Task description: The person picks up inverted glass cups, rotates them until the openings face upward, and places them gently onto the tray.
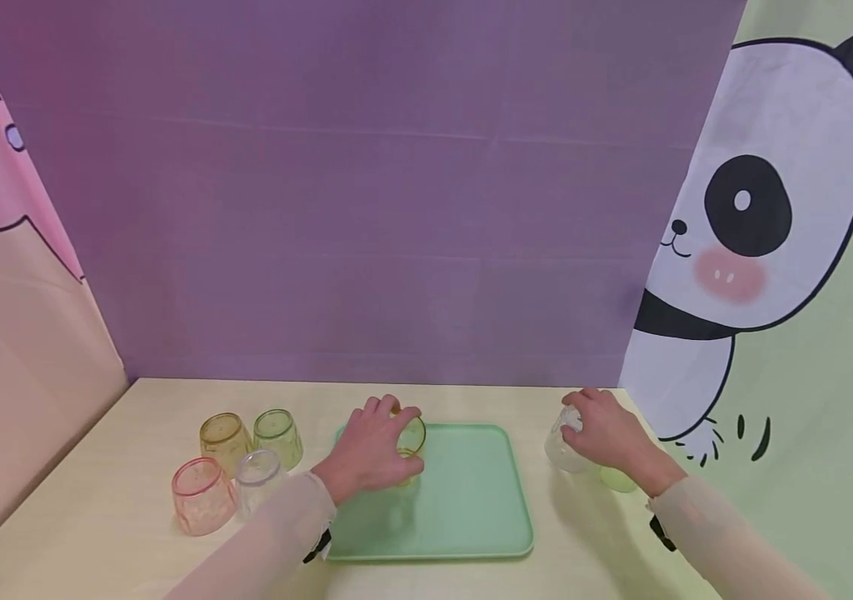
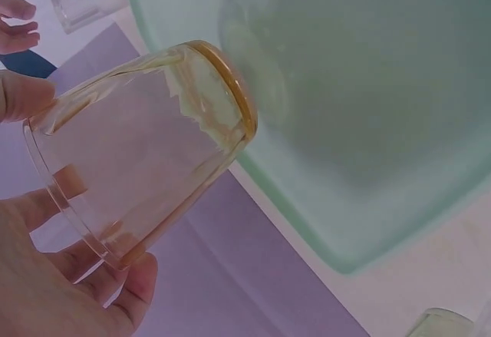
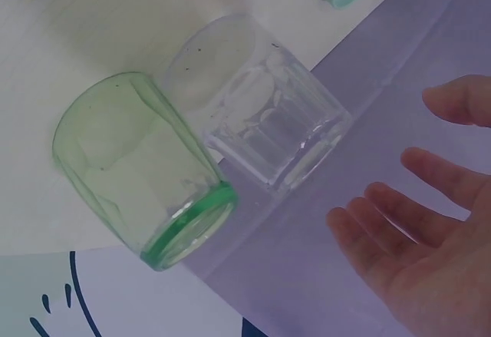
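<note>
My left hand [image 1: 374, 446] grips a yellow-amber glass [image 2: 146, 153] by its rim, thumb on one side and fingers on the other. The glass's thick base faces the green tray [image 1: 471, 500]; whether it touches the tray I cannot tell. My right hand [image 1: 610, 429] is over a clear glass [image 1: 563, 446] to the right of the tray. In the right wrist view its fingers [image 3: 391, 222] are spread and apart from that glass. Beside the clear glass a green glass [image 3: 146, 172] stands upside down, partly hidden by the hand in the head view.
Left of the tray stand an amber glass [image 1: 224, 440], a green glass [image 1: 279, 437], a pink glass [image 1: 203, 497] and a clear glass [image 1: 256, 479], close together and upside down. A purple curtain [image 1: 366, 250] hangs behind the pale wooden table [image 1: 119, 500].
</note>
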A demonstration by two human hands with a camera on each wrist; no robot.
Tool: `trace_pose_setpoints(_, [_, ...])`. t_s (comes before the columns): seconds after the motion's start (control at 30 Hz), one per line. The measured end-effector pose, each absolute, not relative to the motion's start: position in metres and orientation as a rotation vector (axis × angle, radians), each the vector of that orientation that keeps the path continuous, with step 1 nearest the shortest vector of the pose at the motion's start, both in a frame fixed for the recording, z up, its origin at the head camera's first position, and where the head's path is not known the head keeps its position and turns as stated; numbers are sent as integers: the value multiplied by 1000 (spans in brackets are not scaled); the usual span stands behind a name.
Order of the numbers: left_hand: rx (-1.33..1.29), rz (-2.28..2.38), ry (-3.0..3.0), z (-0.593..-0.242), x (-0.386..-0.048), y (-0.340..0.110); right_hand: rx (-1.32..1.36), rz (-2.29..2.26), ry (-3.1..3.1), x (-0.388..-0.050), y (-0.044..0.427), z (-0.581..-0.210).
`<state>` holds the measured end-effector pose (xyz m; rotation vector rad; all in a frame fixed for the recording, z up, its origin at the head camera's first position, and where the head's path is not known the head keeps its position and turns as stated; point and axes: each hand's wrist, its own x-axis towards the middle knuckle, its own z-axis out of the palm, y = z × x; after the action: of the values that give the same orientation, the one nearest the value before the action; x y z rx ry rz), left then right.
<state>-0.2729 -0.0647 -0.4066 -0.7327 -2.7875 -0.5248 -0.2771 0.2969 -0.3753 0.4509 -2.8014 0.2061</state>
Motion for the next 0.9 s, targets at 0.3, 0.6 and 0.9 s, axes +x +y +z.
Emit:
trace_pose_setpoints(0.3, [-701, -488, -2780, -409, -278, -75, 385, 246, -2825, -285, 301, -385])
trace_pose_setpoints(0.6, [-662, -456, -2832, -415, -287, -82, 328, 261, -2903, -291, 305, -393])
trace_pose_setpoints(0.9, [-636, -474, -2834, -415, -292, -88, 330, 203, -2947, -299, 306, -402])
